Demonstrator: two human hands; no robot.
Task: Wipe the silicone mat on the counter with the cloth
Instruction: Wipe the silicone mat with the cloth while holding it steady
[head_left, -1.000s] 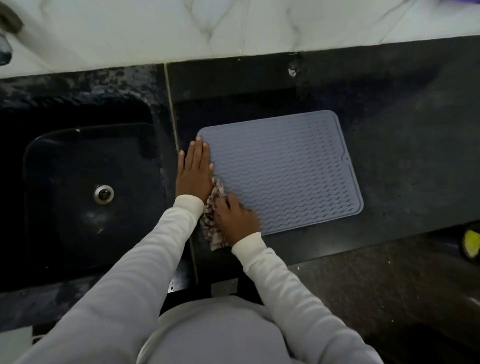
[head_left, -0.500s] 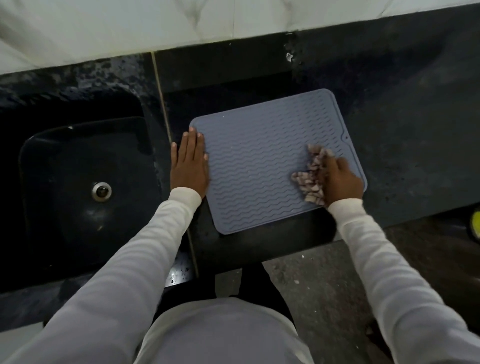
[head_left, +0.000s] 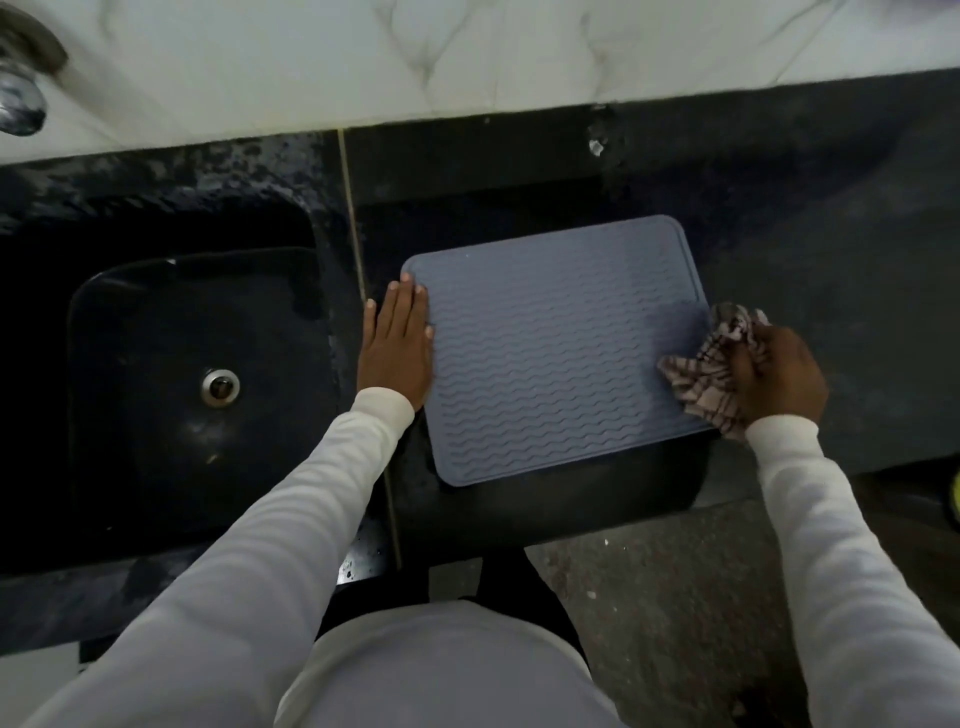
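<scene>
Here, the black speckled stone counter runs across the whole width, with a white marbled wall behind it. Set into its left part is a black rectangular sink basin with a round metal drain near the middle; a chrome tap shows at the top-left corner. A thin pale seam separates the sink section from the slab to its right.

On that right slab lies the grey-blue rectangular silicone mat with wavy ridges, flat, slightly rotated, its near edge close to the counter's front lip.

Your arms come in from below in white ribbed sleeves. Your left hand rests flat and spread, fingers together, palm on the mat's left edge, partly over the counter. Your right hand is closed around a bunched brown-and-cream checked cloth, sitting at the mat's right edge; the cloth overlaps the mat's lower-right border and the hand is mostly over bare counter beside it.

Below the counter: mottled brown floor.
</scene>
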